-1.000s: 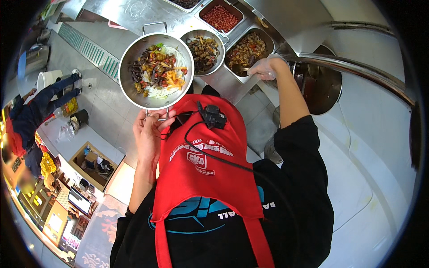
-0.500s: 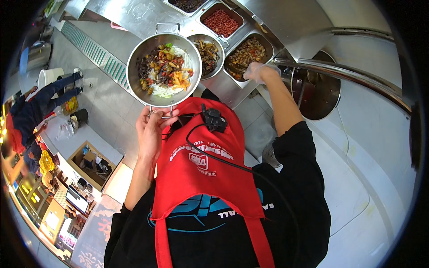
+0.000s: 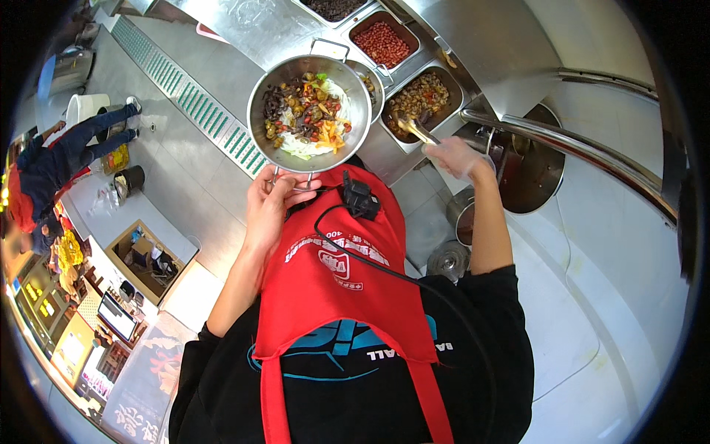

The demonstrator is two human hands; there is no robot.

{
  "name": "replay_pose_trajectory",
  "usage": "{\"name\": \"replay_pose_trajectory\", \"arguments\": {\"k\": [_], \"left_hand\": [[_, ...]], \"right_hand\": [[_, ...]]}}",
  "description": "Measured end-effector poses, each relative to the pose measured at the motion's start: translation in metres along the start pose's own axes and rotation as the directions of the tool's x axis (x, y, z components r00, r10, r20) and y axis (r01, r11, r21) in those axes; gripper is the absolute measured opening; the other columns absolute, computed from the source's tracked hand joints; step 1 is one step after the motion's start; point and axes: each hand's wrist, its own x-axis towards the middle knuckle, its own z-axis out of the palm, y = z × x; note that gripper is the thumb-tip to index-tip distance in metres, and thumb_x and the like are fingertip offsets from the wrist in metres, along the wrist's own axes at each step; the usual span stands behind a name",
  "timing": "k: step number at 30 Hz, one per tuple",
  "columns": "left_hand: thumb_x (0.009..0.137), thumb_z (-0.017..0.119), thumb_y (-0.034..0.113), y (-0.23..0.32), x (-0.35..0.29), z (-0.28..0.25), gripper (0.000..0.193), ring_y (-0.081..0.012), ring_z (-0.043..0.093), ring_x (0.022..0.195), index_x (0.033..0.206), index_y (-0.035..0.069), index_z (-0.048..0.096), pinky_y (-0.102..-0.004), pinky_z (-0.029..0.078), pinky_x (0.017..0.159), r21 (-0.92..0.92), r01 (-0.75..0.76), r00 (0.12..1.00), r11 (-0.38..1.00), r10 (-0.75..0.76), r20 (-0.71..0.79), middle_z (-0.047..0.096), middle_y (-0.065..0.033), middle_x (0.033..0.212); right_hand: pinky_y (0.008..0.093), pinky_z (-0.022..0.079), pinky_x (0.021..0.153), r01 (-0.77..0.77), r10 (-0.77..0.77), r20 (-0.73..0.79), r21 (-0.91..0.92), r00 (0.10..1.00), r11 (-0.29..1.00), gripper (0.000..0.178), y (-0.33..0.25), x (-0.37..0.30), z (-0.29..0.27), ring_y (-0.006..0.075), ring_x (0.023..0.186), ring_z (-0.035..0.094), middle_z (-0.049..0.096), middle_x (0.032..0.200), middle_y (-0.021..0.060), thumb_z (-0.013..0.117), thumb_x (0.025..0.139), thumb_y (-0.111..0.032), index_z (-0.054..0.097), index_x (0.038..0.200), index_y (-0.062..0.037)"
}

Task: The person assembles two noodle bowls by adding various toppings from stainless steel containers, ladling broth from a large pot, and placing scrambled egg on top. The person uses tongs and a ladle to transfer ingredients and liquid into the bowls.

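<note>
Left hand [image 3: 272, 203] grips round silver metal pan [image 3: 360, 103]; clear-gloved right hand [image 3: 458, 157] grips thin shiny tool [image 3: 419, 132] over rectangular steel tray [image 3: 458, 92].

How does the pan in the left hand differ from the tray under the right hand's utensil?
The pan is round; the tray is rectangular.
The left hand holds the pan, while the tray sits in the counter, the right hand's utensil extending over it.
The pan holds white strands under mixed toppings; the tray, a brownish mix.
Both look metallic and contain food.
</note>
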Motion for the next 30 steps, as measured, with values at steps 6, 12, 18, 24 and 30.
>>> {"name": "replay_pose_trajectory", "arguments": {"k": [6, 12, 18, 24, 30], "left_hand": [[0.103, 0.044, 0.0, 0.017, 0.004, -0.009, 0.019, -0.0292, 0.075, 0.104, 0.117, -0.006, 0.054, -0.0362, 0.064, 0.091, 0.029, 0.058, 0.996, 0.998, -0.06, 0.072, 0.071, -0.023, 0.113], [0.102, 0.043, -0.002, 0.033, 0.001, -0.022, 0.021, -0.027, 0.075, 0.102, 0.119, -0.007, 0.053, -0.0351, 0.063, 0.093, 0.018, 0.07, 0.979, 0.997, -0.073, 0.19, 0.071, -0.0236, 0.115], [0.103, 0.045, 0.0, 0.029, -0.002, -0.029, 0.022, -0.022, 0.073, 0.098, 0.121, -0.007, 0.056, -0.0341, 0.064, 0.092, 0.038, 0.05, 0.972, 0.998, -0.058, 0.228, 0.071, -0.0176, 0.111], [0.102, 0.046, 0.0, 0.016, 0.002, -0.026, 0.023, -0.0228, 0.074, 0.099, 0.122, -0.008, 0.055, -0.0343, 0.064, 0.09, 0.016, 0.04, 0.983, 0.999, -0.042, 0.179, 0.071, -0.0176, 0.11], [0.102, 0.045, 0.001, -0.002, 0.004, -0.02, 0.024, -0.0304, 0.075, 0.103, 0.123, -0.007, 0.054, -0.0381, 0.064, 0.09, -0.028, 0.032, 0.996, 0.999, -0.03, 0.087, 0.071, -0.0213, 0.115]], "right_hand": [[0.0252, 0.029, 0.047, 0.048, 0.017, -0.16, 0.389, 0.987, 0.92, 0.027, -0.061, -0.116, 0.007, 0.0054, 0.053, 0.038, 0.045, 0.065, -0.0061, 0.07, 0.098, -0.036, 0.063, 0.092, -0.0104], [0.025, 0.041, 0.062, 0.228, -0.166, -0.301, 0.183, 0.939, 0.956, 0.033, -0.142, -0.198, 0.037, 0.0081, 0.068, 0.046, 0.053, 0.075, -0.0027, 0.073, 0.098, -0.03, 0.069, 0.116, -0.0033], [0.0305, 0.05, 0.086, 0.405, -0.362, -0.337, 0.066, 0.869, 0.912, 0.036, -0.162, -0.208, 0.045, 0.0126, 0.09, 0.058, 0.067, 0.095, 0.0046, 0.076, 0.096, -0.026, 0.069, 0.118, 0.0009], [0.0232, 0.025, 0.038, 0.23, -0.08, -0.326, 0.453, 0.942, 0.861, 0.035, -0.108, -0.184, 0.028, 0.0031, 0.04, 0.033, 0.044, 0.06, -0.006, 0.068, 0.1, -0.034, 0.067, 0.115, -0.0028], [0.0452, 0.051, 0.099, -0.007, -0.026, -0.433, -0.074, 0.901, 0.997, 0.059, -0.028, -0.07, 0.017, 0.0387, 0.109, 0.069, 0.072, 0.111, 0.0281, 0.072, 0.093, -0.048, 0.068, 0.119, 0.0048]]}}
